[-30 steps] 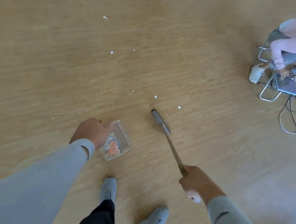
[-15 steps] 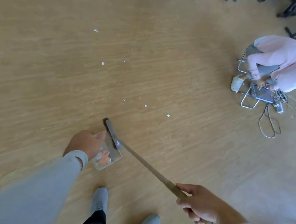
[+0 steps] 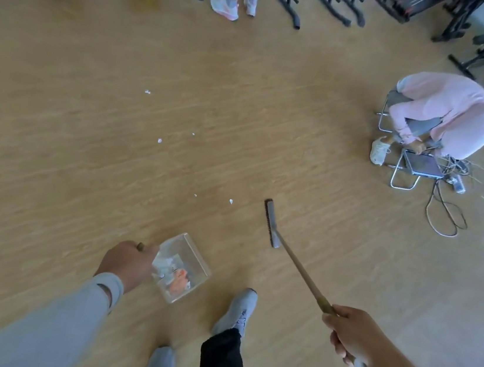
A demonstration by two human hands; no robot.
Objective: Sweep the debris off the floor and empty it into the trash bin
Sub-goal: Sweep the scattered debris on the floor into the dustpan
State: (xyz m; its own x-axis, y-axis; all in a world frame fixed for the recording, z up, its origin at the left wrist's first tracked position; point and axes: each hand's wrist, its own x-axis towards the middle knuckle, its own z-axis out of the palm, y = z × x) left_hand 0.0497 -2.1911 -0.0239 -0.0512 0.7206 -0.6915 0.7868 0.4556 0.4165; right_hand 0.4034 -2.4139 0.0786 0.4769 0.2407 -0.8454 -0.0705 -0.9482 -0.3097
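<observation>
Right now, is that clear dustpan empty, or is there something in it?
Not empty. Through the clear dustpan held by the left hand you can see white scraps and an orange piece lying inside.

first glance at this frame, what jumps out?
Low in the centre, the left hand grips a clear plastic dustpan holding white and orange scraps, while the right hand grips a wooden-handled broom whose head rests on the tan wood-look floor. Small white paper bits dot the floor ahead, and a person in pink bends over on a chair at right.
</observation>
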